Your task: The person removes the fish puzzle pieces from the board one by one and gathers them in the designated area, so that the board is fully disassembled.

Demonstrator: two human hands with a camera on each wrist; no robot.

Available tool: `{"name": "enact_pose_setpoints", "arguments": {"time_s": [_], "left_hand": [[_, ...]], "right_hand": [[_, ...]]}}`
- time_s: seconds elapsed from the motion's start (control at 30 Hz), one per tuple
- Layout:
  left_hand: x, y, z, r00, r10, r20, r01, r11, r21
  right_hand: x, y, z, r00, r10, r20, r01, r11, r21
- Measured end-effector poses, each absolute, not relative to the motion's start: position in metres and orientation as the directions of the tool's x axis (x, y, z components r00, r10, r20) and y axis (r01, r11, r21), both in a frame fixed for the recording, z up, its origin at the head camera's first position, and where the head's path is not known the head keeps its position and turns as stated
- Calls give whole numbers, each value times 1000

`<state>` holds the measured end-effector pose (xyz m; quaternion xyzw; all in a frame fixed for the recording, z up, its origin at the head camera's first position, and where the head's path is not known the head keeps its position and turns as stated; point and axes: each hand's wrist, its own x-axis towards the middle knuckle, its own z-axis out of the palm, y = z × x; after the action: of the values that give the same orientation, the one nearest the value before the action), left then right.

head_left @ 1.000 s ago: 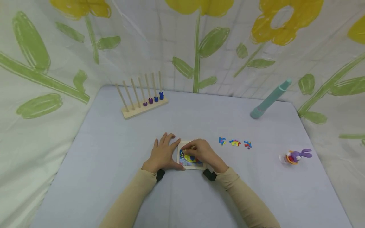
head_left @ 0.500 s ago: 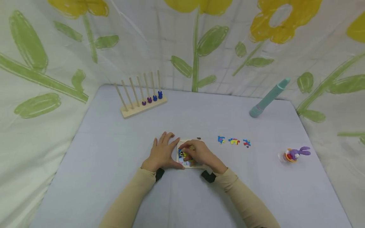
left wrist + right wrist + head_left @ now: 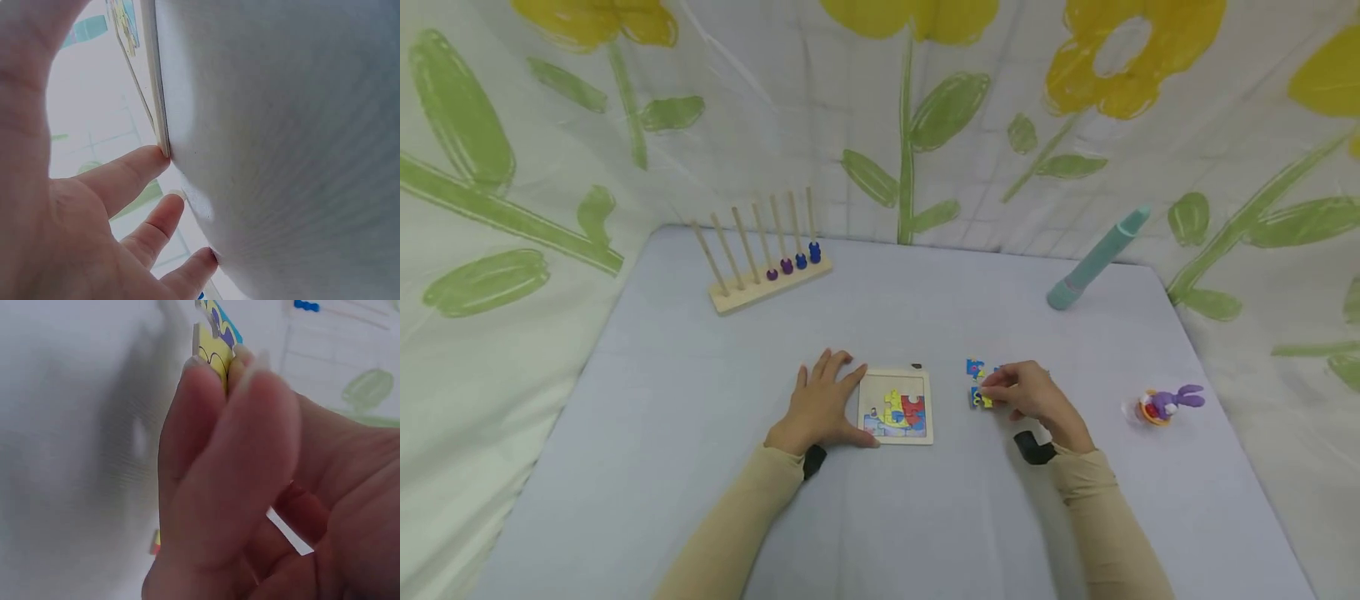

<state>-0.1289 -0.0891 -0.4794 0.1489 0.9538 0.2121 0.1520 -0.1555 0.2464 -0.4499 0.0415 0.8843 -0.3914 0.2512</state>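
Your left hand (image 3: 820, 412): fingers spread, braced on the left side of the square wooden puzzle tray (image 3: 895, 372). Index tip is at the far left corner, thumb along the near edge. Left wrist view confirms the index fingertip touching the tray's edge.

Your right hand (image 3: 1032, 395) is pinching a blue-and-yellow puzzle piece (image 3: 977, 397) between thumb and fingers, to the right of the tray and well apart from it. Can't tell if that piece touches the desk (image 3: 700, 417).

Fitted pieces (image 3: 895, 417) (yellow, red, blue, pale lavender) fill the near and right part of the tray; wood backing shows across the far left part. A small dark bit (image 3: 917, 366) sits at the tray's far edge, toward its right corner.

A loose blue piece (image 3: 974, 367) lies just beyond the pinched one. More blue shows behind your right hand, mostly hidden.

Around you: peg rack (image 3: 771, 287) at far left with purple and blue beads low on its right-end pegs, teal cylinder (image 3: 1093, 265) at far right, purple long-eared toy (image 3: 1165, 406) at right. Flower-print curtain (image 3: 775, 125) behind the desk.
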Motion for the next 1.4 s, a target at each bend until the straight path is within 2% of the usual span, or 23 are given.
{"name": "enact_pose_setpoints", "arguments": {"time_s": [0.13,0.23,0.33,0.53,0.7,0.83,1.07,1.4], "left_hand": [[-128,-89,-480,-909,349,-227,218,864,455],[-128,-89,-480,-910,348,-225,219,864,453],[-128,-89,-481,-911,349,-221,222,865,450],[-127,-89,-478,-908,359,-217,229,857,461],[-126,-88,-478,-909,366,-201,242,853,462],[-127,-90,-479,-911,358,-207,239,864,442],[-127,-89,-477,-910,355,-214,231,863,450],[-129,-90,-478,-912,351,-213,231,868,440]], "right_hand": [[-154,243,-458,-899,-98,-427,215,750,-625],[-151,234,-458,-937,-51,-345,139,852,-504],[-149,219,-453,-963,-58,-265,58,910,-410],[-147,157,-453,-941,-256,-222,-110,850,-515],[-139,124,-463,-924,-315,-217,-184,863,-471],[-136,117,-466,-928,-320,-193,-191,850,-492],[-136,115,-465,-941,-248,-231,-86,834,-545],[-136,117,-466,-949,-272,-160,-138,813,-565]]}}
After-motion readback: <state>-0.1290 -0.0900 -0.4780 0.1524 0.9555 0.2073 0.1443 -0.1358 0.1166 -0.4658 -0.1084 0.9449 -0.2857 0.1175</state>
